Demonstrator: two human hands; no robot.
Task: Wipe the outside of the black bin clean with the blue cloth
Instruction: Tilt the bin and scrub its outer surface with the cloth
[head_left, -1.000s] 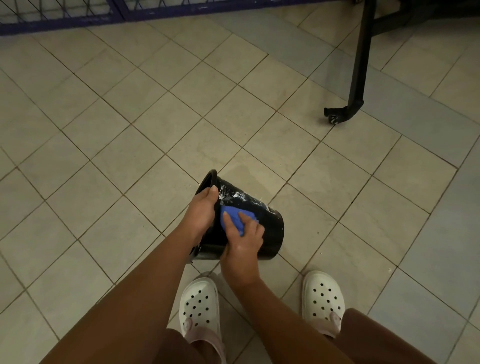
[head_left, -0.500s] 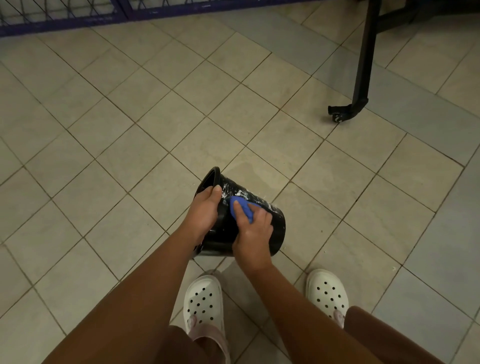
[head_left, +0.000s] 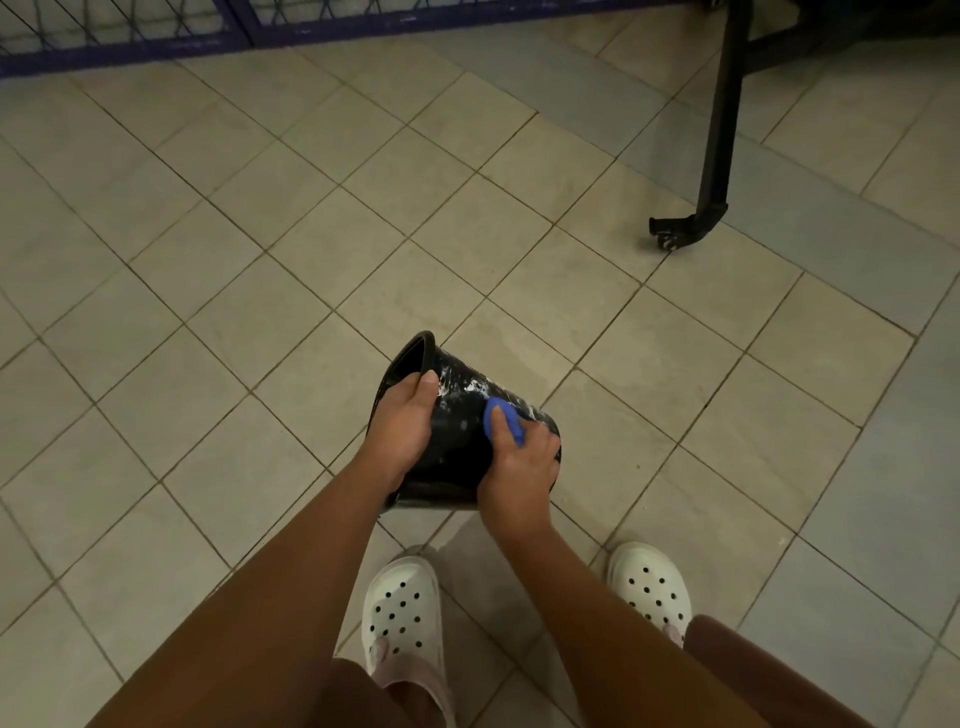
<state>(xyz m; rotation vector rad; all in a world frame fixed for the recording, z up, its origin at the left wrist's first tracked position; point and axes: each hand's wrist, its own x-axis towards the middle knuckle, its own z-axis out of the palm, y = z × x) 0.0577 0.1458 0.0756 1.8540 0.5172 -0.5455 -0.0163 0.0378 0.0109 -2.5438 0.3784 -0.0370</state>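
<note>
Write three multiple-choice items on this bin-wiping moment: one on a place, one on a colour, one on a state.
1. Where does the left hand hold the black bin?
A. base
B. rim
C. handle

2. What colour are the shoes?
A. red
B. black
C. white

3. How does the bin lie?
A. tipped sideways
B. upright
C. upside down

Answers:
1. B, the thumb lies by the open rim.
2. C, both perforated shoes are white.
3. A, its mouth faces the picture's upper left while the right hand holds the blue cloth against its wall.

Black bin (head_left: 457, 441), blue cloth (head_left: 501, 418), white clogs (head_left: 402, 613).
</note>
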